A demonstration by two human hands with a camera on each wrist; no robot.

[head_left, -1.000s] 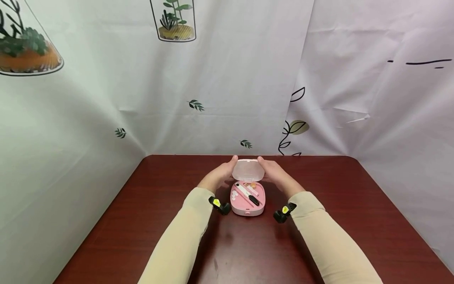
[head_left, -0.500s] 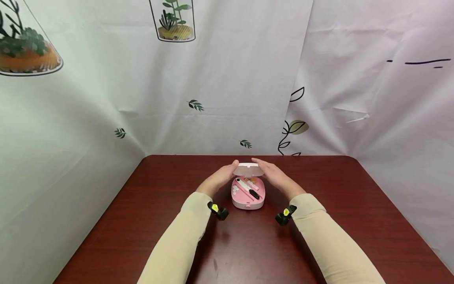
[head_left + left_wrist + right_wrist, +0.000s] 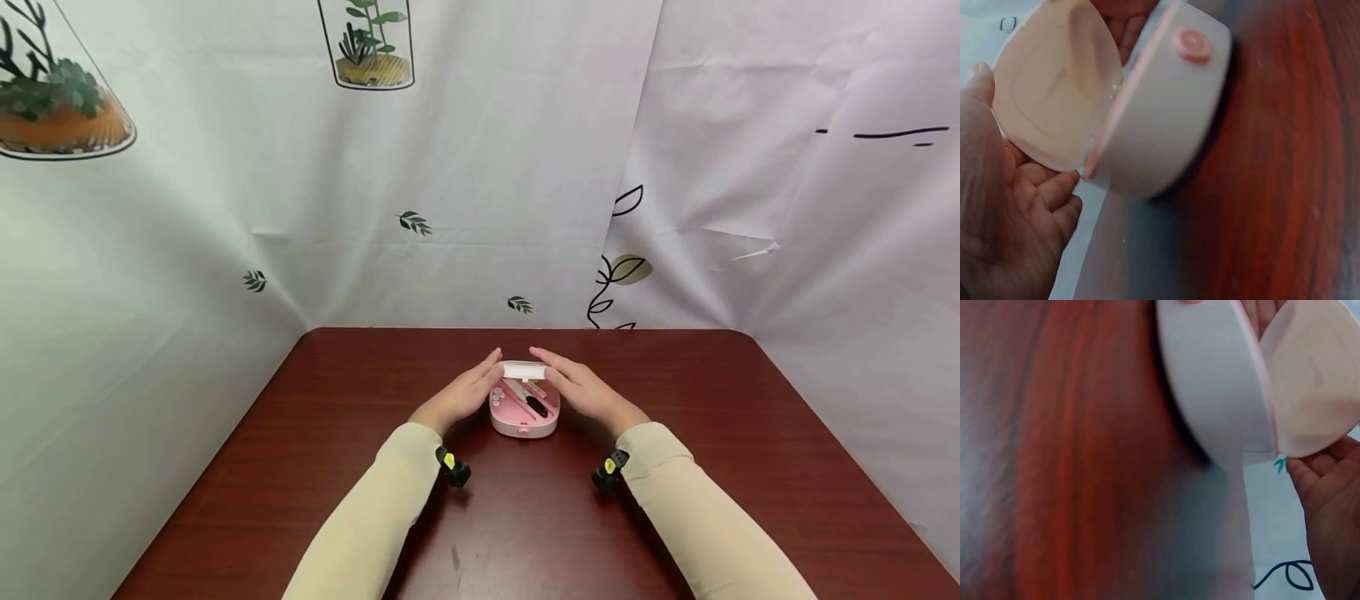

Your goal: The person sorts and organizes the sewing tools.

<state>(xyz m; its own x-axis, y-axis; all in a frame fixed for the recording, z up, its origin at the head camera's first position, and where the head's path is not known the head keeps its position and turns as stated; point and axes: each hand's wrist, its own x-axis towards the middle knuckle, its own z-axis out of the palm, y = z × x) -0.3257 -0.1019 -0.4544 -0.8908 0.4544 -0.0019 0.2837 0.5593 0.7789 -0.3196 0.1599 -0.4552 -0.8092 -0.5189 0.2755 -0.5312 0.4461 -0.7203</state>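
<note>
A small pink-and-white case [image 3: 523,431] stands on the table with its clear hinged lid [image 3: 525,370] partly raised at the back. On its pink tray lie a slim white tool with a black handle [image 3: 536,407], small white round pieces [image 3: 497,397] and another slim pink-and-white piece, partly covered by the lid. My left hand [image 3: 460,395] holds the lid's left side, thumb at the upper edge and fingers curled behind in the left wrist view. On the opposite side, my right hand [image 3: 587,392] holds the lid's edge; its thumb is out of sight in the right wrist view.
The dark red wooden table [image 3: 315,483] spreads around the case. A white patterned cloth [image 3: 487,167] hangs behind the table's back edge and along both sides. Black wrist cameras [image 3: 454,469] sit on both wrists.
The lid has swung forward and down from nearly upright, both hands moving with it. The case has shifted slightly away toward the back, and the lid hides more of its tray.
</note>
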